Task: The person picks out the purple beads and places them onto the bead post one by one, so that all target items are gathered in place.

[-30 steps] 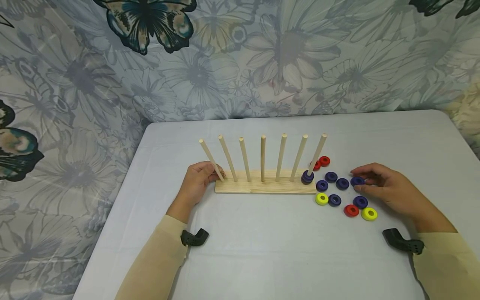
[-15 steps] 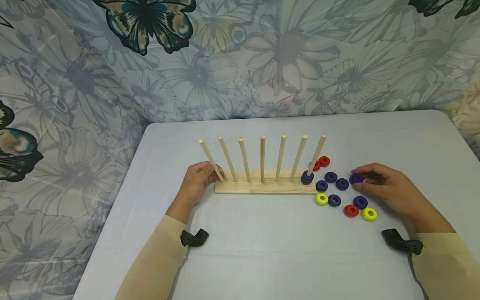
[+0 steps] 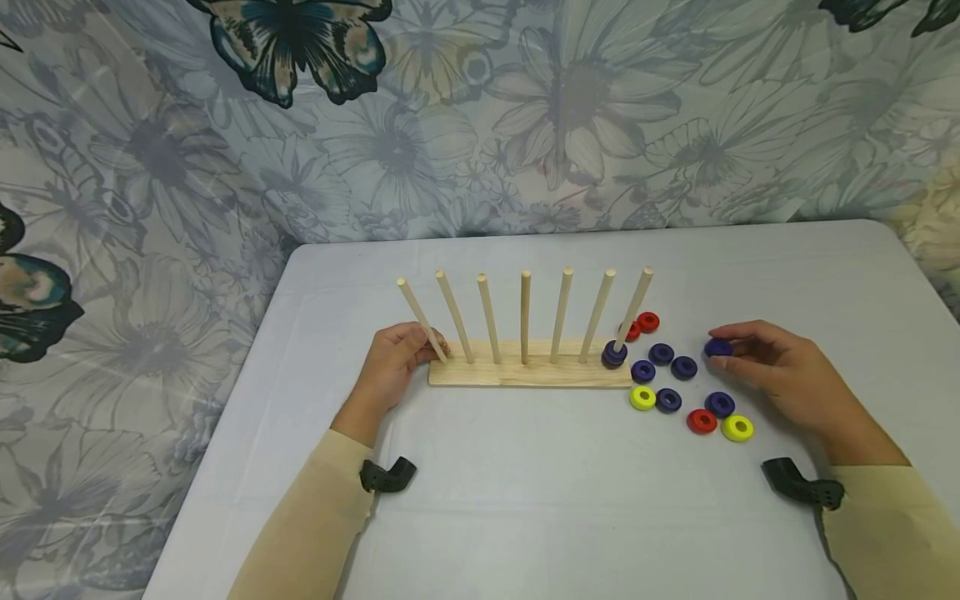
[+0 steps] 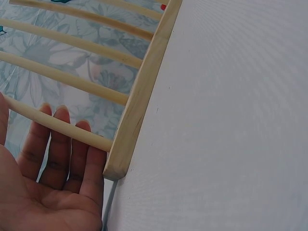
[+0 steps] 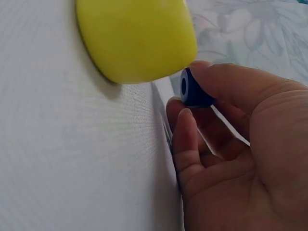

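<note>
My left hand (image 3: 393, 367) is at the left end of a wooden peg rack (image 3: 525, 377). In the left wrist view its fingers (image 4: 60, 144) pass behind the end peg (image 4: 72, 131), and the thumb is at the image's edge beside that peg. Between thumb and fingers my right hand (image 3: 783, 375) pinches a dark blue ring (image 3: 718, 347), which is raised off the table in the right wrist view, its hole facing sideways. Blue rings (image 3: 614, 356) sit stacked at the foot of the rightmost peg. The other pegs stand bare.
Loose blue rings (image 3: 684, 367), red rings (image 3: 702, 422) and yellow rings (image 3: 738, 428) lie right of the rack. Two red rings (image 3: 648, 322) are behind its right end. A white cloth covers the table (image 3: 562, 500); patterned fabric (image 3: 585, 125) hangs behind.
My right hand has lifted the blue ring up from among the loose rings and tilted it. The left hand and the rack stay where they were.
</note>
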### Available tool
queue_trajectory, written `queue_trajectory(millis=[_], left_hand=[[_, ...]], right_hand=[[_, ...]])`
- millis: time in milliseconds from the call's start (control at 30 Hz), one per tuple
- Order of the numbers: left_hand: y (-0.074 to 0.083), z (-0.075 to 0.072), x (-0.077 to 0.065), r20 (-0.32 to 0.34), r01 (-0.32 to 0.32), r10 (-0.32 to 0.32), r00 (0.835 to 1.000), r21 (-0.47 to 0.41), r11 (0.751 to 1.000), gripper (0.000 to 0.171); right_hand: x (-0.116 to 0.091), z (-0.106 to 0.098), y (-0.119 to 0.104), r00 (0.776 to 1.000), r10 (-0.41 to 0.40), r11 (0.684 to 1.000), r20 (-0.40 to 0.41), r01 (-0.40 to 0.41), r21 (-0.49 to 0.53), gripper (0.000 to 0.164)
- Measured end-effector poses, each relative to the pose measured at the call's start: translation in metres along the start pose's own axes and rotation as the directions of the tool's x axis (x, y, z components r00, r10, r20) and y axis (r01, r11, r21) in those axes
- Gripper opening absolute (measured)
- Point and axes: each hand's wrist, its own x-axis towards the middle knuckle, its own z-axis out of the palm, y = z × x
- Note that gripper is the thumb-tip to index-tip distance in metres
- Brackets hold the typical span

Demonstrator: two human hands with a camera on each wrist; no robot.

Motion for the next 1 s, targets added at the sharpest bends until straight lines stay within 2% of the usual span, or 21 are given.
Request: queue_trajectory(millis=[367,533,667,1000], left_hand=[[-0.001,-0.001,0.000,0.006,-0.011,0.011,1.000,-0.003,1.000,0.051],[-0.002,-0.001,0.000,0.004,-0.007,0.007,1.000,-0.011,1.000,0.045],[-0.002,-0.001,0.001,-0.007,0.006,-0.006,1.000,-0.004,1.000,0.041],[-0.001,0.000,0.001,-0.007,0.009,-0.009,1.000,0.003,1.000,0.048]], right_hand=[[0.001,-0.002,-0.006,1.000,0.031,0.999,-0.001,-0.031,-0.008,0.039],[0.000,-0.004,-0.013,1.000,0.023,1.000,-0.012,-0.023,0.021,0.040],[-0.001,-0.005,-0.022,1.000,-0.012,0.999,-0.025,0.013,0.048,0.039],[-0.004,-0.005,-0.048,0.988,-0.126,0.990,-0.091,0.131,0.056,0.040]])
